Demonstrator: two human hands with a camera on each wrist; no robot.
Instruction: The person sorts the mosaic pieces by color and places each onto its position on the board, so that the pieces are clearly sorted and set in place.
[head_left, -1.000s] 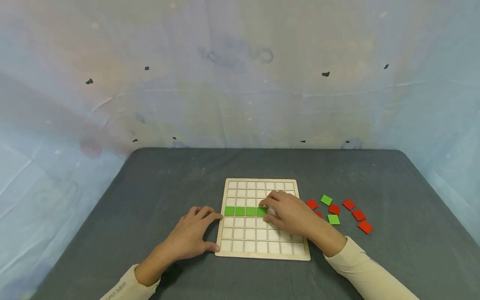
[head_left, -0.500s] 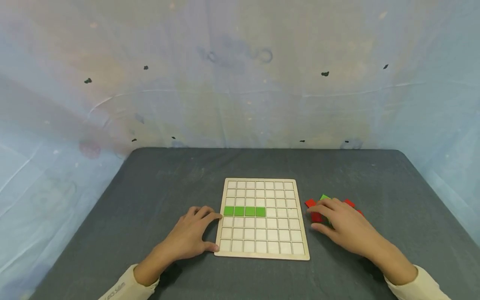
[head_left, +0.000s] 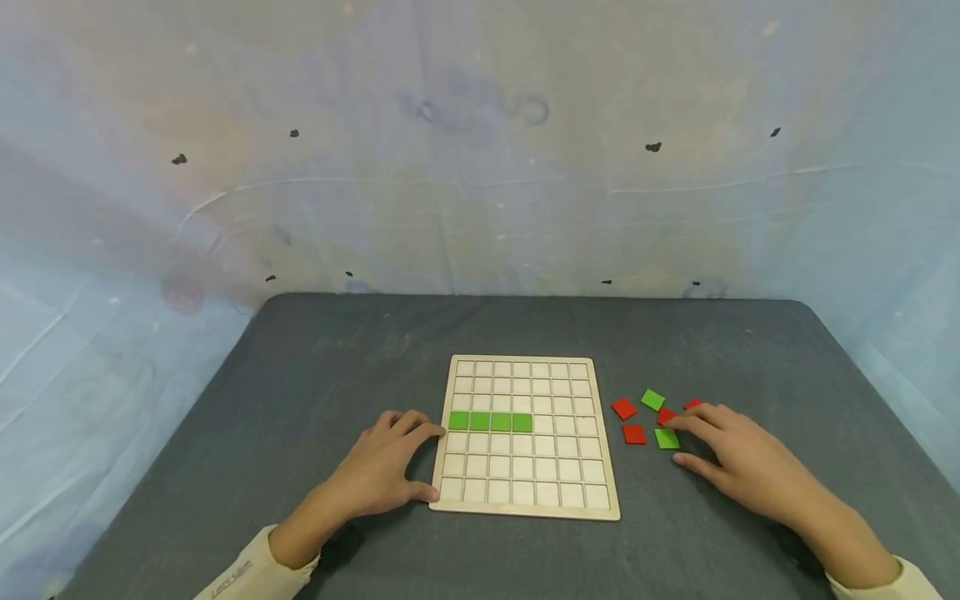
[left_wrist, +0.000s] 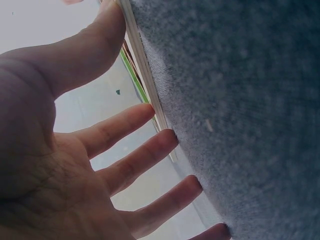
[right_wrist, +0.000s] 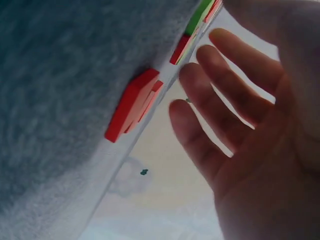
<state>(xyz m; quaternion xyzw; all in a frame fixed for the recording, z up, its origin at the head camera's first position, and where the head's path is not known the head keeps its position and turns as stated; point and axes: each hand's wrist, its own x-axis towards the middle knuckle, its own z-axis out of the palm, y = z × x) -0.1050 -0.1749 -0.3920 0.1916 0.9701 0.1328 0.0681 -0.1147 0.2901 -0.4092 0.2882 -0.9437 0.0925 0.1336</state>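
A pale wooden grid board (head_left: 536,471) lies on the table, with a row of green square tiles (head_left: 491,422) set in its cells from the left side. My left hand (head_left: 378,471) rests at the board's left edge, thumb by the near corner and index fingertip higher up; the left wrist view shows its fingers (left_wrist: 135,165) spread along the board edge (left_wrist: 142,75). My right hand (head_left: 750,458) hovers at the loose tiles, fingers loosely extended and holding nothing. Its index fingertip overlaps a red tile (head_left: 665,415), close to a green tile (head_left: 667,438).
Left of my right hand lie two red tiles, one nearer (head_left: 633,434) and one farther (head_left: 623,407). Another green tile (head_left: 652,400) sits behind them. More red tiles (right_wrist: 131,105) show in the right wrist view. A patterned cloth (head_left: 480,167) hangs behind the dark table (head_left: 360,333).
My right hand has left the end of the green row and travelled right, past the nearer red tiles to the middle of the loose group. The left hand stays at the board.
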